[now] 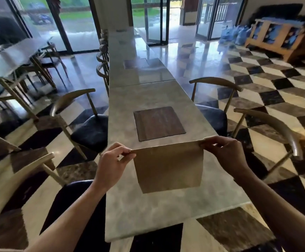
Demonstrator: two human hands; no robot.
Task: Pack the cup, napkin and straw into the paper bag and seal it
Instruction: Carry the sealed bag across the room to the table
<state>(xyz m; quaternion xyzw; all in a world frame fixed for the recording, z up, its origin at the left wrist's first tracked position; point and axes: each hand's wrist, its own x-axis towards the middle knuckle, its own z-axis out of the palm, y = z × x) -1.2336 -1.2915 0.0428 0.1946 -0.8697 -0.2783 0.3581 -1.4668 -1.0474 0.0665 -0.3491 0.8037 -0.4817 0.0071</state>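
A brown paper bag [169, 168] stands upright on the grey stone table [148, 211] right in front of me. Its top edge is pressed flat into one straight line. My left hand [112, 165] pinches the left end of that top edge between thumb and fingers. My right hand [224, 153] pinches the right end the same way. The bag's plain front face is toward me. No cup, napkin or straw shows anywhere; the bag's inside is hidden.
A dark wooden square inset [159, 122] lies in the table just beyond the bag. Curved-back chairs stand at the left [82, 117] and right [219, 106] of the narrow table. A checkered floor surrounds it, with more tables at far left.
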